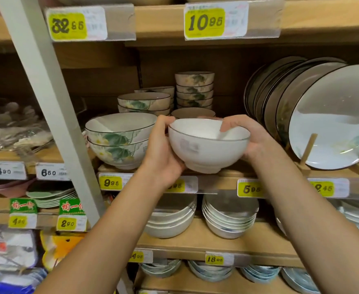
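Head view: a white bowl (206, 145) is held upright in the air by both hands, just above the front edge of the middle shelf (227, 177). The left hand (163, 153) is curled round the bowl's left side, with the thumb laid at the rim. The right hand (253, 139) is wrapped round its right side, with the thumb hooked over the rim. On that shelf, two stacked lotus bowls (119, 141) are seen towards its left end, upright plates (323, 115) towards its right, and smaller bowl stacks (194, 90) at its back.
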{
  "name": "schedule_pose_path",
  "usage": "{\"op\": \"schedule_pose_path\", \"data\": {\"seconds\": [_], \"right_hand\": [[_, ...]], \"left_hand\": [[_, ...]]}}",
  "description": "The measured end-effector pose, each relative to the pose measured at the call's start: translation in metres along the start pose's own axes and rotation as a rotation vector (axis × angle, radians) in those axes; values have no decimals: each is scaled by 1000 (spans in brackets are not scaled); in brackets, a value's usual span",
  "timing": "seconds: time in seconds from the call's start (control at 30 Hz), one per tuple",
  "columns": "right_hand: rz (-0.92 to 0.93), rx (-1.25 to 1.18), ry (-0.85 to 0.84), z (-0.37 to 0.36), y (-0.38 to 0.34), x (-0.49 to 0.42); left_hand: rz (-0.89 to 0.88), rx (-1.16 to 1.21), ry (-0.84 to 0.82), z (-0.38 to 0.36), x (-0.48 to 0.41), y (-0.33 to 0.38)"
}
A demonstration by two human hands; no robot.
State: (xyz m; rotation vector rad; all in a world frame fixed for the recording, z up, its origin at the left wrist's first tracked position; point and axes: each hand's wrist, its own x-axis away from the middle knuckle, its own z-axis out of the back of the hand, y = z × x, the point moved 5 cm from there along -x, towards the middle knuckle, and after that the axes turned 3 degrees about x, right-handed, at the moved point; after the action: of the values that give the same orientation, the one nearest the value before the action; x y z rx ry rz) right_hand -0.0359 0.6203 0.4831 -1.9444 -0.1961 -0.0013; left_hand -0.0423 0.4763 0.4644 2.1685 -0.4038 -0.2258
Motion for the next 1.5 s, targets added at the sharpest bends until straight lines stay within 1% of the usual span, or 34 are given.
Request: {"op": "schedule_pose_path", "data": {"seconds": [0.03,0.1,0.17,0.23,0.3,0.37,0.4,0.43,0.5,0.57,0.6,0.7,0.83,0.9,0.97,1.07,1.17,1.27,1.33,1.43,1.5], "right_hand": [[-10,95,-64,-3,-4,-3],[-14,241,-148,-11,-10,-9],[-48,247,-132,-12,-12,-16],[-67,206,-47,-8,-10,-19],[-33,169,136,-2,-8,-10],[105,12,340,9,-7,4],[193,-85,369,14,-4,13],[270,-120,380,17,0,23],[373,-33,420,16,16,42],[404,91,451,2,34,51],[408,105,466,-6,40,51],[435,45,572,-10,37,44],[398,-97,630,4,18,42],[355,-166,610,8,12,41],[306,-209,547,8,5,38],[262,-201,451,5,-4,31],[262,-131,331,1,-18,19],[248,-63,138,-6,-33,4],[235,-12,29,-8,-40,-7],[248,47,-17,0,-45,-22],[266,142,-13,4,-45,-31]], "left_hand": [[98,4,-49,-2,0,-2],[186,10,-95,-2,0,-6],[208,79,-95,-4,1,-7],[211,155,-78,-6,1,-6],[160,116,-30,-7,-2,-7],[79,41,55,-7,-2,-7],[33,36,106,-7,-1,-7],[-18,32,155,-7,-1,-6],[-124,23,245,-6,-1,-5],[-187,16,321,-9,1,-10],[-200,16,337,-11,3,-13],[-238,-34,268,-21,11,-25],[-219,-240,190,-21,16,-23],[-227,-326,150,-20,18,-13],[-219,-431,93,-19,21,-3],[-171,-544,34,-19,20,16],[-147,-644,8,-21,10,41],[-99,-644,-6,-21,-5,66],[-73,-736,-24,-19,-17,77],[-38,-933,15,-12,-34,92],[-20,-973,14,-10,-46,101]]}}
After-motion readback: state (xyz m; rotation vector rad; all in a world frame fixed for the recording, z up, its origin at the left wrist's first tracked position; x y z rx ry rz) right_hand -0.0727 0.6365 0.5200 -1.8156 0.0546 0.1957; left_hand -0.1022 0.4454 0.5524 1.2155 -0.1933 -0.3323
